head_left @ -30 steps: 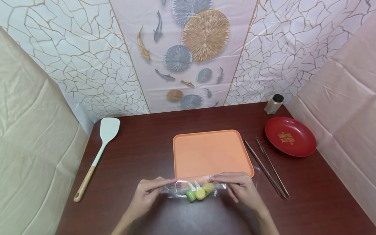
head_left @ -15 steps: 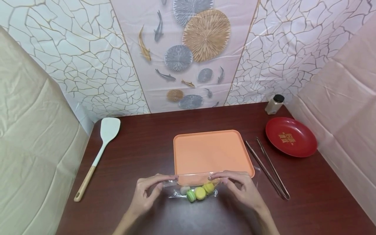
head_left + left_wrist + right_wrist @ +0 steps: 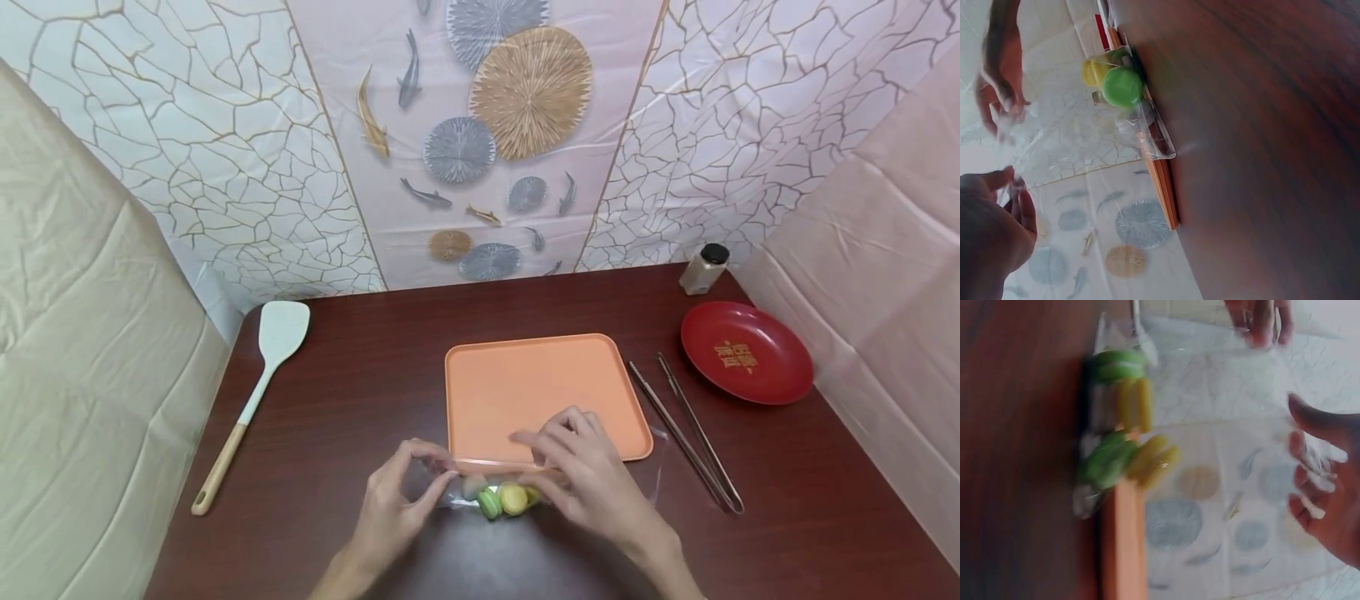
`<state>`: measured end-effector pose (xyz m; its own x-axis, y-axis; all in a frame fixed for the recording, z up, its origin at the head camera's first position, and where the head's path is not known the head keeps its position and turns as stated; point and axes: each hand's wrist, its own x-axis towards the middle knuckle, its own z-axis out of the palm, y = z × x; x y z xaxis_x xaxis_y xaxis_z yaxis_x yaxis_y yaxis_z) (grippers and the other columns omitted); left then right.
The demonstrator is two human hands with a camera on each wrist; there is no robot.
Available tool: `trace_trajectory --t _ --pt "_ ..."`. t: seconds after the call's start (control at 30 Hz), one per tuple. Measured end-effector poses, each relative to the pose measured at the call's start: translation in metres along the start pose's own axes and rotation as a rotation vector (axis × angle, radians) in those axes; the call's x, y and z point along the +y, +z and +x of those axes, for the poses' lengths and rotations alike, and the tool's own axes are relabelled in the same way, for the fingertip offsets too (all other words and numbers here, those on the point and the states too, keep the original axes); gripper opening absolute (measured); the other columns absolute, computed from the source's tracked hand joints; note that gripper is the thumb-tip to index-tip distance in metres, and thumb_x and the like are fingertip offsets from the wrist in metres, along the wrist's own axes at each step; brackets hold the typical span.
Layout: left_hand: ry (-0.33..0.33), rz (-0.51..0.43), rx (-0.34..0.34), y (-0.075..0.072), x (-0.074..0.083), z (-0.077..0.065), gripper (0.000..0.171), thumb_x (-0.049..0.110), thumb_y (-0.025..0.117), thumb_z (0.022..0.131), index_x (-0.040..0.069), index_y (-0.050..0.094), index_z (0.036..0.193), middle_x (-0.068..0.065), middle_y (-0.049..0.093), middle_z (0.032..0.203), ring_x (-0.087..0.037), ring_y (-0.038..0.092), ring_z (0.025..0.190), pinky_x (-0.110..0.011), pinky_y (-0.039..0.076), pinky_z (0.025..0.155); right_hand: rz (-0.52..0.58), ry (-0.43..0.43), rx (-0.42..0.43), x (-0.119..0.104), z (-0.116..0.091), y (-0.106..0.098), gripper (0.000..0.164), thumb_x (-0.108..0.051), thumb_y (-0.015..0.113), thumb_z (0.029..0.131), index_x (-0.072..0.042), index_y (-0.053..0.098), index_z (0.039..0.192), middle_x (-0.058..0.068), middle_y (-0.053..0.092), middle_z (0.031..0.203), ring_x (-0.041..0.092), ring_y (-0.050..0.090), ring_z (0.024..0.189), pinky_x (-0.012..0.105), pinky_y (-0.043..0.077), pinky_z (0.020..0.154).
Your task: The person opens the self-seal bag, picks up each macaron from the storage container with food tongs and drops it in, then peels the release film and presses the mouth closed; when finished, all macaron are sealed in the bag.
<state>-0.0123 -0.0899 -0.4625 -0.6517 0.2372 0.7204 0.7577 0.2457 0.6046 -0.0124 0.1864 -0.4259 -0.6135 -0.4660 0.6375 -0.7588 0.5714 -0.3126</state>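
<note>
A clear plastic bag [image 3: 491, 469] stands upright on the near side of the table, with several macarons in its bottom. A green macaron [image 3: 490, 503] and a yellow macaron [image 3: 514, 499] show most plainly; a second yellow macaron [image 3: 1155, 461] and a second green one [image 3: 1109, 460] appear in the right wrist view. My left hand [image 3: 397, 496] pinches the bag's upper left corner between thumb and fingers. At the upper right side, my right hand [image 3: 588, 475] hovers with thumb and fingers spread apart, close to the film, and it partly hides the macarons on that side.
An orange tray [image 3: 532, 379] lies just beyond the bag. To its right are metal tongs [image 3: 690, 433], a red plate [image 3: 780, 358] and a black-capped jar [image 3: 703, 271]. A spatula [image 3: 258, 387] with a wooden handle lies on the left.
My right hand has left the bag's top edge, lifting away from it and shifting left and outward over the tray. My left hand has moved slightly right and closed its thumb against its fingers.
</note>
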Motion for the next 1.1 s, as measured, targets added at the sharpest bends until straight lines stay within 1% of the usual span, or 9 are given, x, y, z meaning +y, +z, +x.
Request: trace_trajectory --t 0.07,0.13,0.23,0.33,0.47,0.6,0.73,0.83,1.1 --pt "0.057 0.015 -0.034 0.0 0.0 0.0 0.037 -0.006 0.084 0.089 -0.004 0.067 0.122 -0.009 0.076 0.099 -0.018 0.072 0.083 -0.021 0.061 0.089 -0.088 -0.057 -0.034 -0.007 0.005 0.001 0.034 -0.035 0.088 0.088 -0.018 0.08 0.116 -0.008 0.066 0.094 0.016 0.056 0.097 0.037 0.046 0.086" --pt "0.107 0.019 -0.064 0.001 -0.001 0.0 0.037 -0.005 0.083 0.092 -0.005 0.068 0.127 -0.008 0.076 0.101 -0.017 0.072 0.084 -0.021 0.059 0.093 -0.155 -0.105 -0.075 -0.016 0.009 0.002 0.028 -0.042 0.086 0.09 -0.022 0.081 0.109 -0.008 0.067 0.097 0.018 0.058 0.099 0.039 0.048 0.087" --pt "0.171 0.012 -0.103 0.001 -0.001 0.0 0.023 0.004 0.074 0.104 -0.003 0.073 0.126 -0.007 0.076 0.104 -0.017 0.071 0.088 -0.023 0.058 0.093 -0.229 -0.175 -0.122 -0.03 0.016 0.007 0.021 -0.039 0.087 0.09 -0.023 0.079 0.1 -0.009 0.067 0.094 0.017 0.059 0.096 0.036 0.05 0.087" --pt "0.213 0.007 -0.119 0.0 -0.001 0.0 0.02 -0.003 0.074 0.1 -0.001 0.075 0.12 -0.007 0.076 0.105 -0.017 0.069 0.09 -0.022 0.059 0.084 -0.285 -0.232 -0.124 -0.039 0.02 0.011 0.02 -0.029 0.09 0.086 -0.02 0.073 0.09 -0.009 0.064 0.085 0.015 0.058 0.086 0.032 0.05 0.08" --pt "0.184 0.014 -0.108 -0.004 0.003 0.0 0.035 -0.015 0.08 0.082 0.002 0.077 0.112 -0.004 0.074 0.102 -0.015 0.068 0.091 -0.021 0.059 0.082 -0.31 -0.239 -0.113 -0.039 0.022 0.011 0.022 -0.023 0.09 0.084 -0.018 0.069 0.083 -0.009 0.058 0.076 0.014 0.052 0.076 0.026 0.045 0.067" --pt "0.111 0.026 -0.078 -0.008 0.006 -0.002 0.034 -0.015 0.082 0.081 0.007 0.079 0.106 -0.001 0.074 0.099 -0.014 0.069 0.09 -0.02 0.059 0.08 -0.277 -0.208 -0.106 -0.03 0.018 0.006 0.013 -0.015 0.076 0.093 -0.018 0.07 0.082 -0.009 0.055 0.075 0.012 0.049 0.073 0.024 0.041 0.061" --pt "0.047 0.047 -0.067 -0.01 0.009 -0.003 0.035 -0.018 0.08 0.081 0.01 0.079 0.103 0.001 0.075 0.098 -0.013 0.07 0.089 -0.018 0.059 0.08 -0.23 -0.179 -0.07 -0.02 0.009 -0.002 0.036 -0.017 0.053 0.114 -0.017 0.069 0.081 -0.01 0.056 0.075 0.011 0.047 0.072 0.021 0.041 0.059" --pt "0.018 0.064 -0.069 -0.011 0.011 -0.004 0.038 -0.02 0.08 0.079 0.01 0.078 0.101 0.002 0.074 0.098 -0.012 0.069 0.089 -0.017 0.058 0.08 -0.193 -0.157 -0.051 -0.014 0.002 -0.008 0.046 -0.029 0.043 0.121 -0.018 0.068 0.083 -0.01 0.056 0.077 0.009 0.045 0.072 0.018 0.041 0.058" --pt "-0.012 0.085 -0.073 -0.017 0.013 -0.002 0.036 -0.019 0.085 0.077 0.012 0.077 0.095 0.004 0.072 0.093 -0.01 0.067 0.086 -0.017 0.057 0.078 -0.143 -0.117 -0.039 -0.006 -0.01 -0.019 0.04 -0.033 0.05 0.119 -0.017 0.067 0.086 -0.009 0.055 0.079 0.008 0.046 0.074 0.015 0.044 0.06"
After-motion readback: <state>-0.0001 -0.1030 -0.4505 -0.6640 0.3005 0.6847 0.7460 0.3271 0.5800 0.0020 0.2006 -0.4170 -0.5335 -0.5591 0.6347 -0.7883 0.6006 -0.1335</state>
